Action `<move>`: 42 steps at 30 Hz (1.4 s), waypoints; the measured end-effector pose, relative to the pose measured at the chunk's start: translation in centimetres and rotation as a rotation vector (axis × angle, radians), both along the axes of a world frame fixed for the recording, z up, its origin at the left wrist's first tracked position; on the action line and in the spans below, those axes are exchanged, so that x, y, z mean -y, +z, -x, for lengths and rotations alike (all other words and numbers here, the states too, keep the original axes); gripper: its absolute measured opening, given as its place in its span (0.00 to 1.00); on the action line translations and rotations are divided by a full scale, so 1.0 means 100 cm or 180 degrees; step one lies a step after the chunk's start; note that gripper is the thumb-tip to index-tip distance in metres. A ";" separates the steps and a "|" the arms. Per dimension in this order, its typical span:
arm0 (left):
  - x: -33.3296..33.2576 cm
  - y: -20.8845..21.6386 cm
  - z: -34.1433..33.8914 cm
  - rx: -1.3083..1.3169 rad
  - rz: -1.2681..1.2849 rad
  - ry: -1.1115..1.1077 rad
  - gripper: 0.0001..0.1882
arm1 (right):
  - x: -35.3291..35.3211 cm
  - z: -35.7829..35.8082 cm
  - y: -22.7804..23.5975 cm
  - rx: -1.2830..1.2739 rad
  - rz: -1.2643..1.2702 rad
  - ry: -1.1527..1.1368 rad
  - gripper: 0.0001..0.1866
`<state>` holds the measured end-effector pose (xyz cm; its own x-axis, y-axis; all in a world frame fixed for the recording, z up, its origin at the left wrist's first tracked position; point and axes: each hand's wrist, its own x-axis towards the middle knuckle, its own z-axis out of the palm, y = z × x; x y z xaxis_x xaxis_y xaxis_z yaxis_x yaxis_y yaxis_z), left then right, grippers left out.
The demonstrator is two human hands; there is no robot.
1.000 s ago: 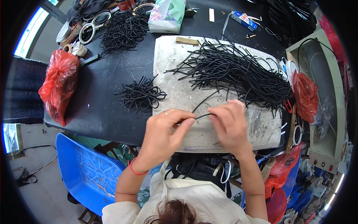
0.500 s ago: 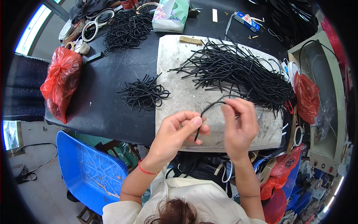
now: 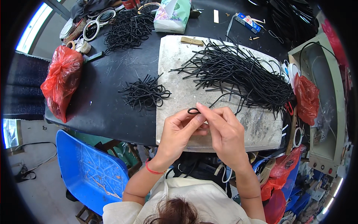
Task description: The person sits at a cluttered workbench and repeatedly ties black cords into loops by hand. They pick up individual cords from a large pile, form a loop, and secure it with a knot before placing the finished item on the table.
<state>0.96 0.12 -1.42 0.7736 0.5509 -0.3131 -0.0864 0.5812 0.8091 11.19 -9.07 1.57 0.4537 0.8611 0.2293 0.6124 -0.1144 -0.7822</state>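
Observation:
A thin black cord [image 3: 193, 113] is bent into a small loop between my two hands, above the front of the pale board [image 3: 175, 63]. Thumb and fingers of my left hand [image 3: 179, 128] pinch it below the loop. My right hand [image 3: 225, 132] closes on it from the right, its thumb and forefinger beside the loop. The cord's rest trails right toward a large bundle of straight black cords [image 3: 238, 71] on the board. Left of the board lies a smaller pile of looped black cords [image 3: 144, 91]. My fingers hide the cord's short end.
Red plastic bags stand at the table's left [image 3: 61, 82] and right [image 3: 306, 97]. At the back are a tangled heap of black cords [image 3: 126, 30], a tissue pack [image 3: 172, 16] and a small blue box [image 3: 247, 22]. Below the table's left edge stands a blue plastic chair [image 3: 89, 164].
My right hand has moved left and down to meet my left hand. The cord, an open curve before, is now bent into a small loop.

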 end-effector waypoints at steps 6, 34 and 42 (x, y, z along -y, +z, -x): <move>-0.018 0.014 0.001 0.0288 0.0710 0.0339 0.11 | 0.013 -0.007 -0.004 0.0216 -0.0167 -0.0345 0.15; -0.014 0.015 0.005 -0.0412 -0.0221 -0.0533 0.07 | 0.013 -0.014 0.013 0.0796 0.0040 0.0438 0.12; -0.011 0.015 0.006 -0.0370 -0.0129 -0.0750 0.08 | 0.012 -0.007 0.005 -0.0005 -0.0133 -0.0206 0.08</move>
<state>0.34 1.17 0.11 0.8421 0.3738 -0.3888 0.1424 0.5413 0.8287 11.90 -10.24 2.03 0.5086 0.8196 0.2636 0.6035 -0.1211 -0.7881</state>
